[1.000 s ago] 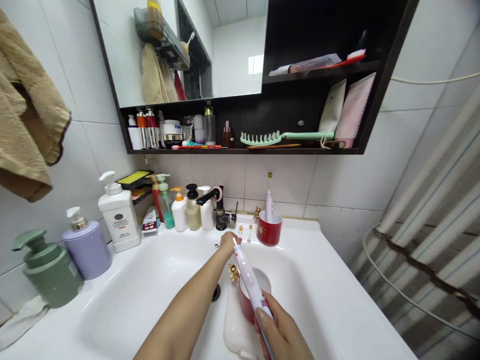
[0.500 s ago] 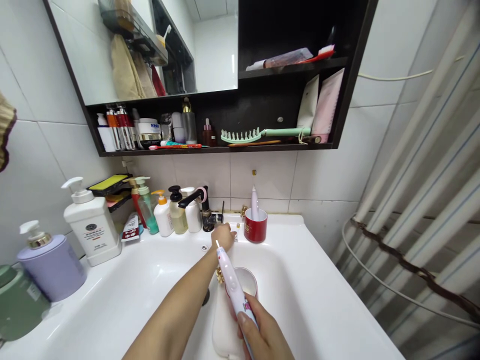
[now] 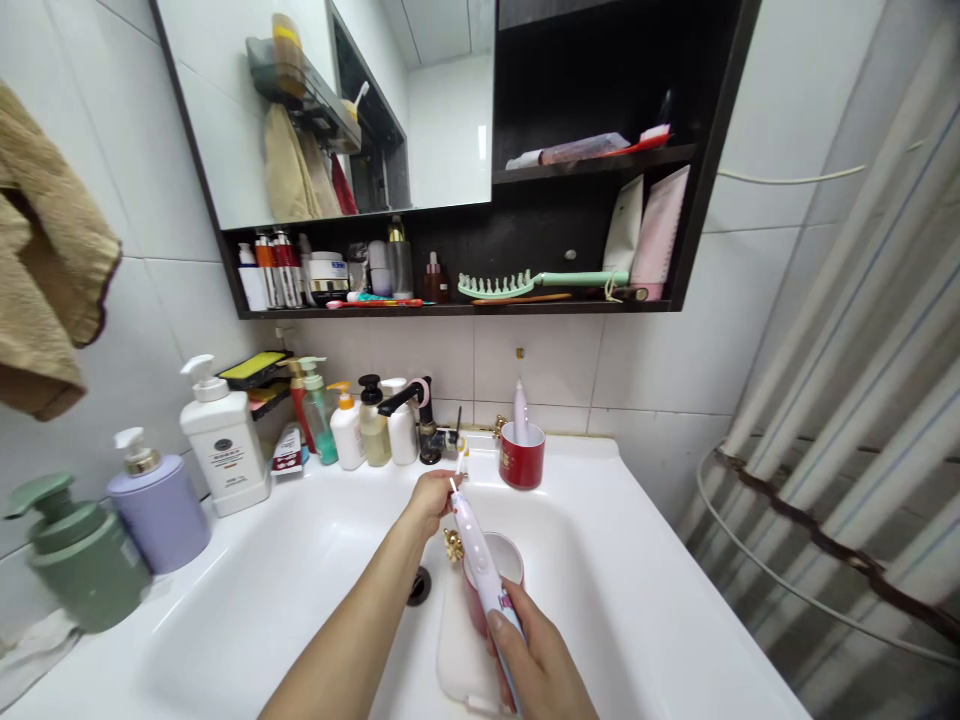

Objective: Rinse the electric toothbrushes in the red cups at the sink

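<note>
My right hand [image 3: 536, 645] is wrapped round the pink electric toothbrush handle [image 3: 480, 555]; its bare metal shaft points up and away, with no head on it. Just beyond that tip, my left hand [image 3: 433, 498] is closed, pinching a small white toothbrush head [image 3: 460, 460] with yellowish bristles. Below the handle, in the white sink [image 3: 315, 590], a cup [image 3: 504, 555] with a gold handle stands partly hidden. Under my right hand lies a pale oblong case [image 3: 461, 655]. A red cup [image 3: 523, 458] on the back ledge holds another pale pink toothbrush handle [image 3: 520, 405].
A black faucet [image 3: 426, 420] stands at the back of the sink. Pump bottles [image 3: 375, 430] line the ledge to its left, with a lilac bottle [image 3: 161, 515] and a green one [image 3: 86, 565] nearer. Overhead hangs a dark cabinet [image 3: 450, 312]. Pipes [image 3: 840, 420] run along the right.
My left hand has drawn back from the ledge toward me, bringing the toothbrush head near the shaft. My right hand keeps its hold on the handle. The view has shifted slightly left.
</note>
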